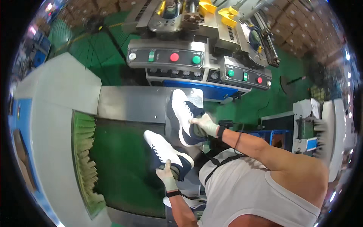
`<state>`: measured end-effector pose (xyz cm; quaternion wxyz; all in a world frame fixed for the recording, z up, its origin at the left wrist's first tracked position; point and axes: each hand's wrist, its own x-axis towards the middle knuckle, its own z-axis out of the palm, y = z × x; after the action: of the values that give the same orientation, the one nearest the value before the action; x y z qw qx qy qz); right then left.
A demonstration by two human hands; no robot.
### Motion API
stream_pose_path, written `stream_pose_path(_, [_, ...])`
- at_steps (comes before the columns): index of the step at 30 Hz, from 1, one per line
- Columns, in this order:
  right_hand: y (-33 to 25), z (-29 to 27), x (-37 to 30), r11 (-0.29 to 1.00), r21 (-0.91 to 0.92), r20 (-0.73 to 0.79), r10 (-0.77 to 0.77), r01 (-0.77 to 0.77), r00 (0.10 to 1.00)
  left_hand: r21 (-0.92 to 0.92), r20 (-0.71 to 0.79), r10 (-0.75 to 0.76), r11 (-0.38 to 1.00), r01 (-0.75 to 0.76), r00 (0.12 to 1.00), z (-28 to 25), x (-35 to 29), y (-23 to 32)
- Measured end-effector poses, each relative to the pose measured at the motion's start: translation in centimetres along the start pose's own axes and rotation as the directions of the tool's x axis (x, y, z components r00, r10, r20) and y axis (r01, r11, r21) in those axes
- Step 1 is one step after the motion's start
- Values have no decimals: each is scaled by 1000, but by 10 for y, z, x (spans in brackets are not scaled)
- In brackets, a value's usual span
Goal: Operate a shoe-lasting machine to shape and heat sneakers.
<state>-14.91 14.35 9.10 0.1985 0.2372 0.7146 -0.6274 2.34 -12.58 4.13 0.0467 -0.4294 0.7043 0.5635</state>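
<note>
My left hand (166,177), in a pale glove, is closed on the collar of a white and navy sneaker (163,148). This sneaker is held over the right edge of a green conveyor belt (128,162), its toe angled away to the left. Farther off and to the right, my right hand (206,124), gloved as well, grips a matching sneaker (181,108) at its heel opening. That one is above the metal ledge (172,99), toe pointing away from me. Under my left forearm a third shoe (196,204) shows partly; the rest of it is hidden.
Ahead stands a machine with two control panels (166,56) bearing red and green buttons, with yellow parts above. A pale housing (49,90) with a fringed opening (85,151) borders the belt at left. Another machine with a bristly fringe (321,140) is at right.
</note>
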Motion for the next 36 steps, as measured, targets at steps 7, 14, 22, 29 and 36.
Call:
stream_pose_path(7, [5,-117,-92,761,648,23,-47,21,999,238,347,536,744,-625,770,31,-63,129])
stream_pose_path(14, [-2,-251,-240,657,643,-405,-144,393,903,-288,751,507,828,-482,422,153,-169,234])
stream_pose_path(22, [65,-359,-426,498,364,-929,141,787,341,-274,958,271,752,-600,-98,317,-345,233])
stream_pose_path(29, [147,-467,-509,768,-108,-909,181,631,-375,-569,792,243,626,-533,-560,474,-554,210])
stream_pose_path(36, [185,-592,-534,783,621,-706,538,-36,-460,-753,653,29,-86,-653,-757,633,-730,137])
